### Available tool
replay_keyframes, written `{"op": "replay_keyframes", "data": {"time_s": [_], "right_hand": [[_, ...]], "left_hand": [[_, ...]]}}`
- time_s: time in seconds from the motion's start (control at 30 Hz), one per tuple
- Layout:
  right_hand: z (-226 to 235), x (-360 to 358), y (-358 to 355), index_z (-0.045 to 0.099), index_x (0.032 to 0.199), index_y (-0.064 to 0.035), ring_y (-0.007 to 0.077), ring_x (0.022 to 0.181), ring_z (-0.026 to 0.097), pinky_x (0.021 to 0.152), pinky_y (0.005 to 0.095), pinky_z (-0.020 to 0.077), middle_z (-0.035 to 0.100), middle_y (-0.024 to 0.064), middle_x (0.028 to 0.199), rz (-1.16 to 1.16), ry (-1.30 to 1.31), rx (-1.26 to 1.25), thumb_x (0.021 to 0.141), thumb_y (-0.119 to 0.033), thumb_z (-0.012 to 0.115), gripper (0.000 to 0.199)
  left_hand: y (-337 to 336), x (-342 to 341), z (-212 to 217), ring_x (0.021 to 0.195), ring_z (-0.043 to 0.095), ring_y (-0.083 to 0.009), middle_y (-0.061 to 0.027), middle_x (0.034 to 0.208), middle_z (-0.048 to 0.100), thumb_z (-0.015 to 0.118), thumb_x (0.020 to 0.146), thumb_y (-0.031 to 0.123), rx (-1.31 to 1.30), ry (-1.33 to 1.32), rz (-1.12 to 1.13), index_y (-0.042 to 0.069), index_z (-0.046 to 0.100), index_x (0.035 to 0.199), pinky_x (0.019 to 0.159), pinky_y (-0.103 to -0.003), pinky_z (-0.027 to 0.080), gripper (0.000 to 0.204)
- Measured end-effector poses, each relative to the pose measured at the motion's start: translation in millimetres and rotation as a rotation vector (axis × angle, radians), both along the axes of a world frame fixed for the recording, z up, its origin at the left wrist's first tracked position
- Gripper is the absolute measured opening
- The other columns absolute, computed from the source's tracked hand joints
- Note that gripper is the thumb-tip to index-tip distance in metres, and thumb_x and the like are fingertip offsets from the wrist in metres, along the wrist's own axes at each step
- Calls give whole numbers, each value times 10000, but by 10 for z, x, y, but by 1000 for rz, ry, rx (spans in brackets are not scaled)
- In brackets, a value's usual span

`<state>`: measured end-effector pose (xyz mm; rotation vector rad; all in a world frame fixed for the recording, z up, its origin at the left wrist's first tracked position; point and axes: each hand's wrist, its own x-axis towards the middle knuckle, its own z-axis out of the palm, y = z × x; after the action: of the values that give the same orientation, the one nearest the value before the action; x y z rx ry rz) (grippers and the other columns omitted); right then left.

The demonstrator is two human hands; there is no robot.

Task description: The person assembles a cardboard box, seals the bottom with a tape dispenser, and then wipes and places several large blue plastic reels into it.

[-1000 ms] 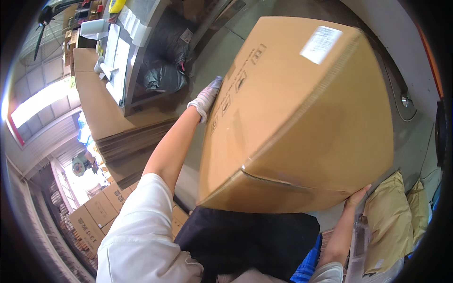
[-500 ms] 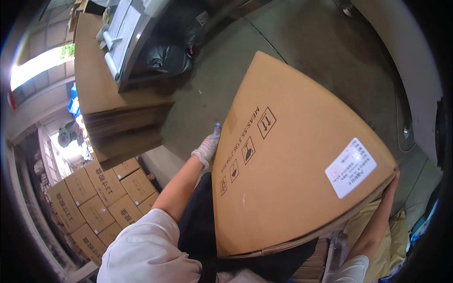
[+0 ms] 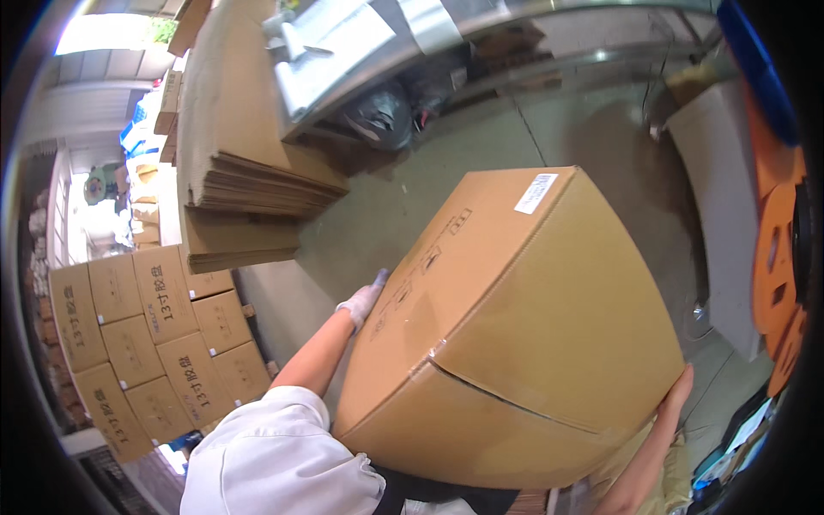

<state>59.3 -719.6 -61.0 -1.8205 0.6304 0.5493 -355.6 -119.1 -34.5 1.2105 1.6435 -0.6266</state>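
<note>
Left hand (image 3: 362, 302): wears a light glove, pressed flat against the left side face of the large cardboard box (image 3: 515, 343), fingers spread upward along the panel. Bare forearm runs down from it to a white sleeve (image 3: 275, 455) at the lower edge.

Right hand (image 3: 676, 396): bare, fingers curled around the lower right corner of the same box, gripping its edge from below. Only the fingers and part of the wrist show; the palm is hidden behind the box.

Box: carried between both hands, off the floor, tilted so one long edge points up and away from the person. It fills the centre and lower right of the view. A white label (image 3: 536, 193) sits on the upper panel near the far corner. Black handling marks are printed on the left face. A taped seam runs across the near face, its flaps slightly parted.

Surroundings: concrete floor (image 3: 549, 137) below the box. A stack of flattened cardboard sheets (image 3: 240, 163) lies to the upper left. Further left, a wall of stacked closed cartons (image 3: 146, 335). A metal table (image 3: 412, 34) stands at the top, with a dark bag (image 3: 382, 116) under it. Orange plastic parts (image 3: 777, 257) at the right rim.
</note>
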Motion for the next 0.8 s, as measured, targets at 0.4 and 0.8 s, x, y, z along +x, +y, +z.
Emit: {"op": "replay_keyframes", "data": {"time_s": [0.4,0.8], "right_hand": [[2593,670,2164,486,1300,27,276,1205,485,1021,361,364,512,176,1325,463,-311,233,995,-363,378,507],[5320,-779,5088,519,1015,-63,407,916,589,757,503,487,576,191,1033,1962,-1566,-231,983,-266,317,288]], "left_hand": [[-770,-2163,2330,1058,585,-218,-125,1155,643,375,907,674,42,-568,742,2,635,1173,952,-367,416,767],[-4001,-3483,3573,1137,571,-230,-72,1275,597,260,933,669,215,-949,1248,83,519,1325,971,-363,427,751]]}}
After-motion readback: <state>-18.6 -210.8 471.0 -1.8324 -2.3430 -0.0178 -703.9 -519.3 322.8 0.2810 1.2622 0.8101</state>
